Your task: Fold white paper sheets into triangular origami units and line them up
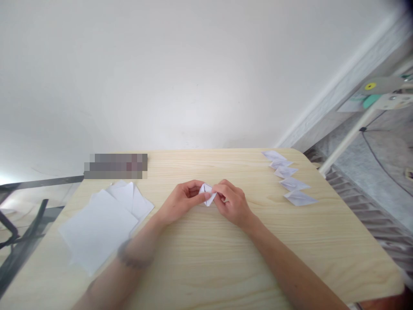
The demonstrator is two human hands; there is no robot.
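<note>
A small piece of folded white paper [206,199] is held between my two hands over the middle of the table. My left hand [184,198] grips its left side, the thumb lying across the front and the fingers behind. On the right edge, my right hand [232,202] pinches the paper between thumb and curled fingers. A narrow dark slit shows between folds near its upper left. To the right, several folded white paper pieces [295,184] with pointed ends lie in a slanting row. Left of my left arm is a loose pile of white paper sheets [100,224].
The light wood table [206,267] stands against a pale wall [193,77]. A blurred-out dark object [112,165] sits at its back left corner. Beyond the right edge are a white pole [345,133] and grey pleated fabric [358,202]. Dark metal bars [29,241] stand off the left edge.
</note>
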